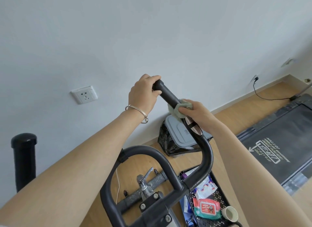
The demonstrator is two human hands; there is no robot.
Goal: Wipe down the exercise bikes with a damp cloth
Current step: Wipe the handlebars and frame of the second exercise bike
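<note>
Two hands, one handlebar.
Its end is gripped by the left hand, a cloth by the right hand.

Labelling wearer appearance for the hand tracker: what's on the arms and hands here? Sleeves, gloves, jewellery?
No gloves on the left hand or right hand; both forearms are bare, with no sleeve over them. The left wrist carries a thin silver-coloured bangle with a small round bead. No watch or ring visible on the right.
</note>
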